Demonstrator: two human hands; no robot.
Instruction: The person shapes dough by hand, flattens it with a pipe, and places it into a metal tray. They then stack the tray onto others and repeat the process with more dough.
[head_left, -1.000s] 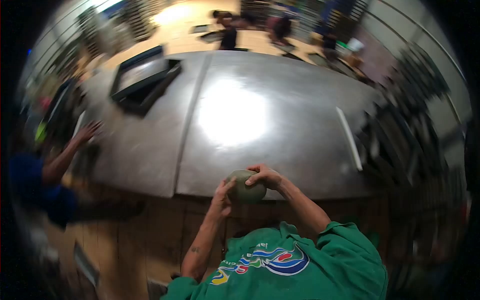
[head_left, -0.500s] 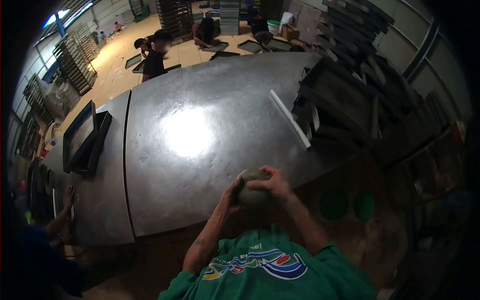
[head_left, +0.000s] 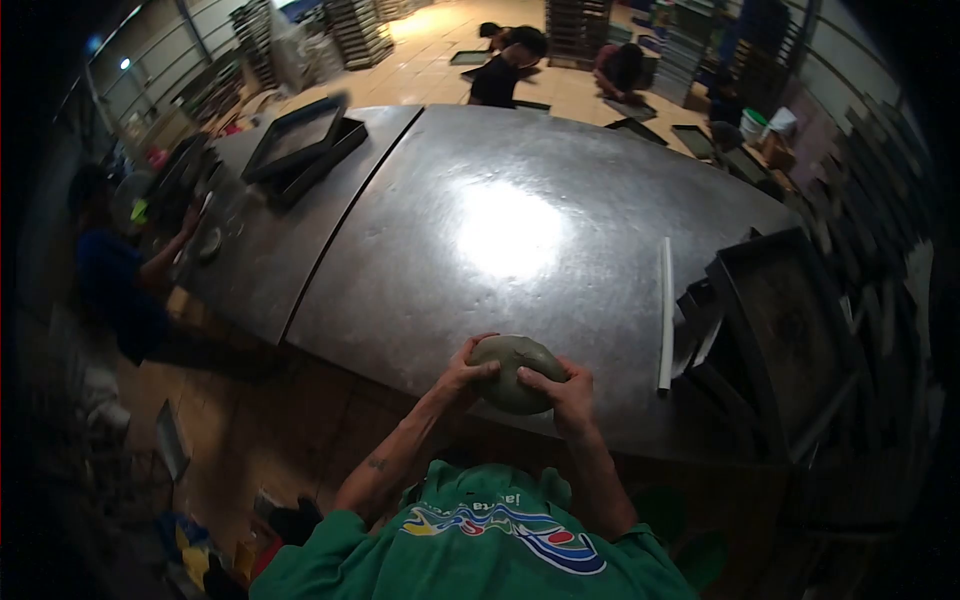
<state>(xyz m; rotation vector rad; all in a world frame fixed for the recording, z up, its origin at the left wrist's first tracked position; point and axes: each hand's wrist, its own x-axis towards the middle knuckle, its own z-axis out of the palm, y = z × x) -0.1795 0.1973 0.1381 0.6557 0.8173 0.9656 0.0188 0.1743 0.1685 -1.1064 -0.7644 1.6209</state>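
A rounded, smooth lump of grey-green, dough-like material (head_left: pixel 513 378) is held up near the front edge of the metal table (head_left: pixel 420 270). My left hand (head_left: pixel 468 366) grips its left side, thumb lying across the front. On the right side, my right hand (head_left: pixel 566 390) is wrapped round it with the thumb pressing into the surface. A shallow crease shows near the top of the lump. Its underside is hidden from me.
A pale bar (head_left: pixel 666 315) lies on the table at right, beside stacked dark trays (head_left: pixel 785 330). More trays (head_left: pixel 305 145) rest at the far left. A co-worker in blue (head_left: pixel 120 270) stands at the left end; other people crouch on the floor beyond.
My view has swung left, so the table and trays appear shifted right. Both hands keep hold of the lump; my right hand has moved from its top to its right side.
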